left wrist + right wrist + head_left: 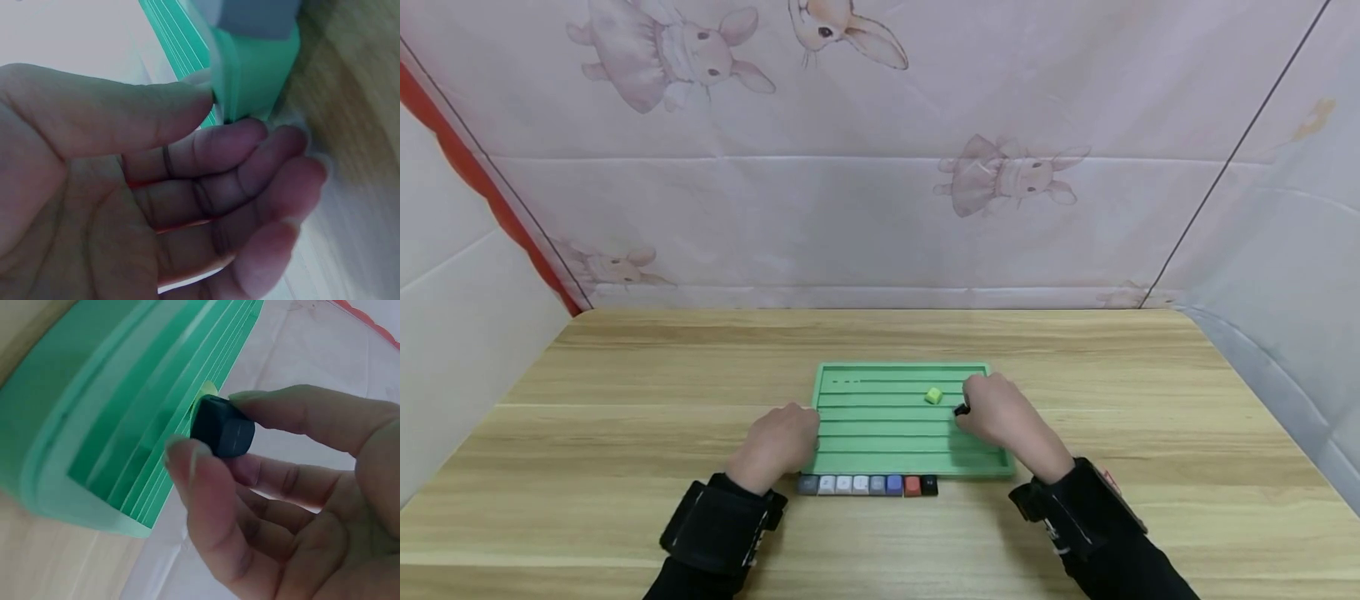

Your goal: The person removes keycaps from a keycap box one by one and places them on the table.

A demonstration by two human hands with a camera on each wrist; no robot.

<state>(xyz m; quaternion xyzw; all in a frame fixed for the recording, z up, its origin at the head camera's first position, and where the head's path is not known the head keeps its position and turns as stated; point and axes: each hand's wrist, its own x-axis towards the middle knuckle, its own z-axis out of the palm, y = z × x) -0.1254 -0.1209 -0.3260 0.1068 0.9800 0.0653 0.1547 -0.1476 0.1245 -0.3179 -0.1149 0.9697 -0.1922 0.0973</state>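
Left hand [781, 439] pinches a rectangular green tray [872, 428] at its nine o'clock; right hand [1002, 411], at three, pinches a blocky black keycap [220, 428].

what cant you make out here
Head view: any legends on the keycap row, too small to read.
Head view: most of the black keycap, hidden by the right hand.
Right wrist view: most of the yellow-green keycap, behind the black keycap.
Left wrist view: part of the gray keycap, past the top edge.
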